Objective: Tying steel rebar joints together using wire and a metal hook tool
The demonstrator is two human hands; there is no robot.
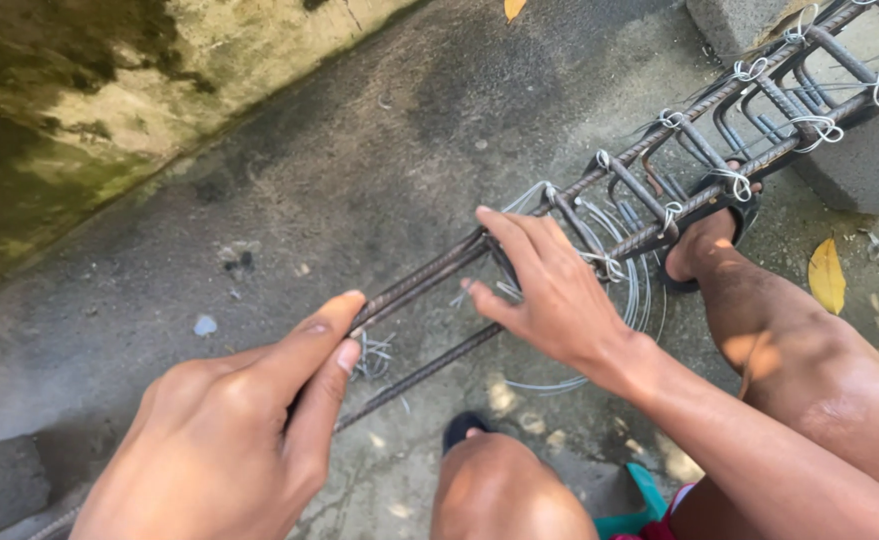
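Concrete ground lies below as our left hand (229, 440) clamps the rebar cage (659, 190) near its end and our right hand (544, 290) closes on a stirrup (504, 262); keeping it square suits tying.

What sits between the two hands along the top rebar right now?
In the head view, only a bare stretch of top rebar runs between the left hand and the right hand: no stirrup or wire tie on it there.
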